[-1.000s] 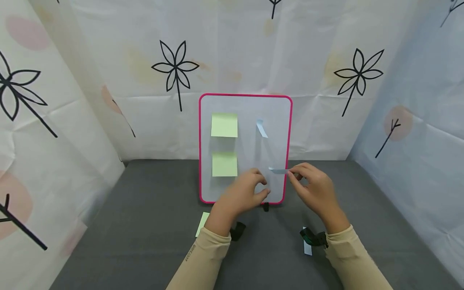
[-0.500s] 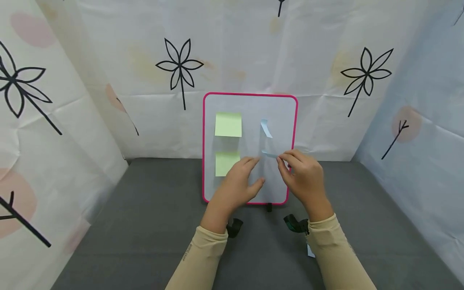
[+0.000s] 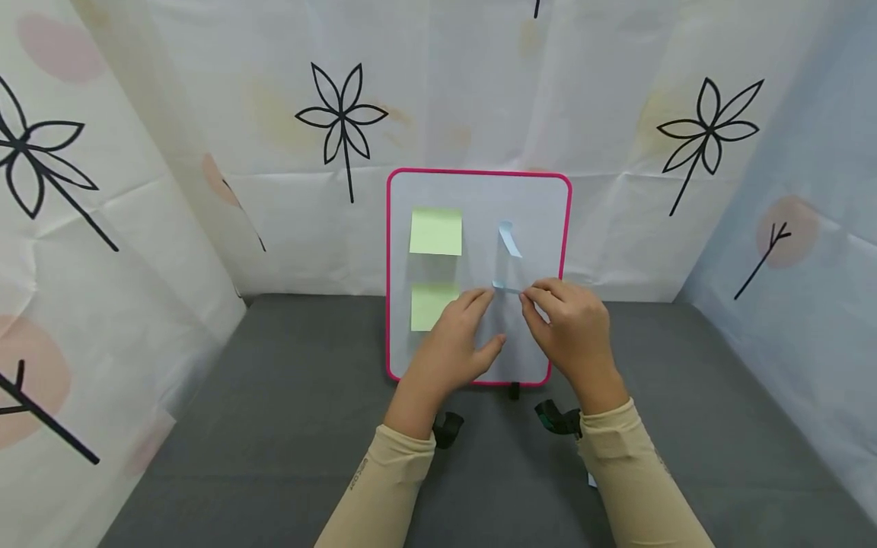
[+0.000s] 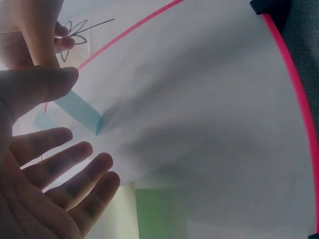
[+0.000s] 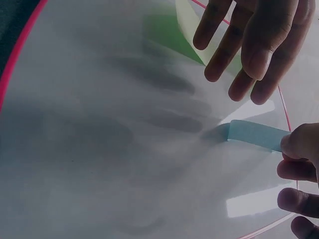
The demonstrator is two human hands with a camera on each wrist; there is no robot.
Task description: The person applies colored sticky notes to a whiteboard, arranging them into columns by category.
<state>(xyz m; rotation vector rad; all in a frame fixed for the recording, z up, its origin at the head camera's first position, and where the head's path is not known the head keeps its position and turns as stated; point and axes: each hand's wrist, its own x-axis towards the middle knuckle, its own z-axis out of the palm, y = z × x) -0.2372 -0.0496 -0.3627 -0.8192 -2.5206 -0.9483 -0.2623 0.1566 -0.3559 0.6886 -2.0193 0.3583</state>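
Hands meet before the pink-framed whiteboard (image 3: 478, 198): right hand (image 3: 572, 329) pinches one end of a pale blue strip (image 3: 505, 287) between thumb and fingertips, while left hand (image 3: 454, 342) hovers beside it, fingers loosely spread, holding nothing. The strip runs roughly sideways, its free end touching the board's middle right. Only the right wrist view (image 5: 256, 134) shows that contact clearly.

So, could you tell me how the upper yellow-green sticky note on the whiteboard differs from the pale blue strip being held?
The upper yellow-green square sticky note is wide and lies flat on the board, untouched. The pale blue paper strip is narrow, stands out from the board at one end, and is pinched by the right hand. Both are paper pieces against the pink-framed whiteboard.
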